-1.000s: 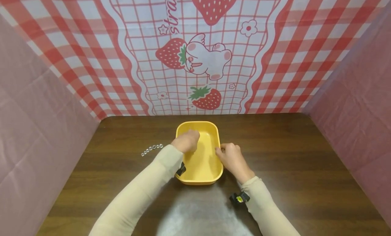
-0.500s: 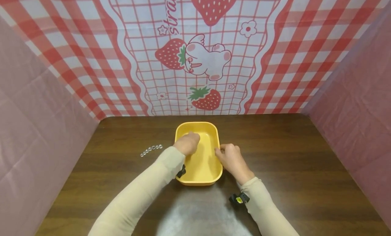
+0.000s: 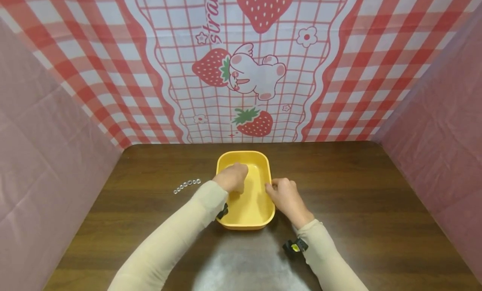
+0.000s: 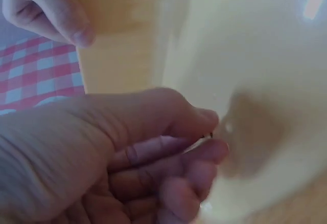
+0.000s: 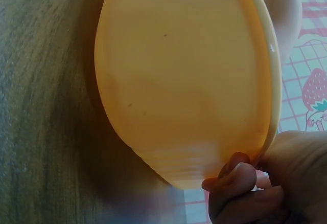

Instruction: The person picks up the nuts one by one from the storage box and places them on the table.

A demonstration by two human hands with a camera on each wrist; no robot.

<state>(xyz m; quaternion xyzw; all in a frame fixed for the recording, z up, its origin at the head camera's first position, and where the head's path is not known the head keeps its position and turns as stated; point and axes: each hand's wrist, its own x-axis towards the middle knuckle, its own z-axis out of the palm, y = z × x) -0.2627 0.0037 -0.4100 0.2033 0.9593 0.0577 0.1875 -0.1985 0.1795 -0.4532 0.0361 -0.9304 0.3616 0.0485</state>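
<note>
A yellow rectangular basin (image 3: 250, 199) with rounded corners stands on the table. My left hand (image 3: 232, 178) reaches over its left side and down inside. In the left wrist view, the thumb and index fingertip of that hand (image 4: 153, 147) pinch a tiny piece (image 4: 206, 135), mostly hidden, with a dark edge showing; I cannot tell its kind. My right hand (image 3: 285, 193) grips the basin's right rim, thumb and fingers on either side of the wall, as the right wrist view also shows.
Left of the basin, several small clear round beads (image 3: 187, 185) lie in a slightly curved row on the dark wooden table (image 3: 339, 178). A red and white strawberry-print cloth (image 3: 252, 73) hangs behind, and pink cloths (image 3: 440, 94) close off both sides.
My left hand has shifted very slightly within the basin, its lower fingers now a little more in sight. The right hand keeps its hold on the rim.
</note>
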